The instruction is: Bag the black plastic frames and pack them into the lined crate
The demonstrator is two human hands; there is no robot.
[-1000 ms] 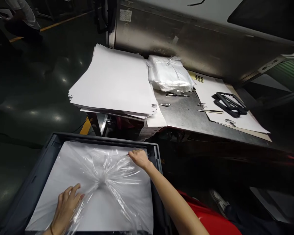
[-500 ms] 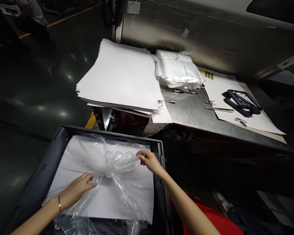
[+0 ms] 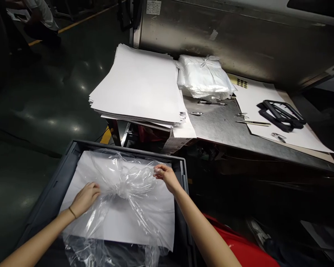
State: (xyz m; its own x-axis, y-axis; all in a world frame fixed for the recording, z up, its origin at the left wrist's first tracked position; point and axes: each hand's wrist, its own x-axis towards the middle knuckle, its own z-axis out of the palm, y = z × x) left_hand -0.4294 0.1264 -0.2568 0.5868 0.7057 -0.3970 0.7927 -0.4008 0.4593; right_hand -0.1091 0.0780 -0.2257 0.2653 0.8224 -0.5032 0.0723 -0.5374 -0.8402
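A clear plastic film (image 3: 122, 184) lies over a large white sheet (image 3: 139, 226) in a dark grey crate (image 3: 59, 178), bunched into a loose gather at the middle. My left hand (image 3: 85, 199) curls over the film left of the gather and grips it. Across the gather, my right hand (image 3: 165, 177) pinches the film between its fingertips near the crate's far right corner. Loose film spills past the sheet's near edge, and the crate's near side is hidden beneath it.
Behind the crate, a metal table (image 3: 219, 128) holds a tall paper stack (image 3: 139, 85), a tied white plastic bundle (image 3: 204, 76), a pen (image 3: 212, 103) and a black frame (image 3: 281, 115). A person (image 3: 41, 18) stands far off on the dark floor (image 3: 39, 111).
The film has drawn together into a tighter, higher gather. My left hand has moved up and inward to the film, and my right hand has closed on it. The view has shifted slightly.
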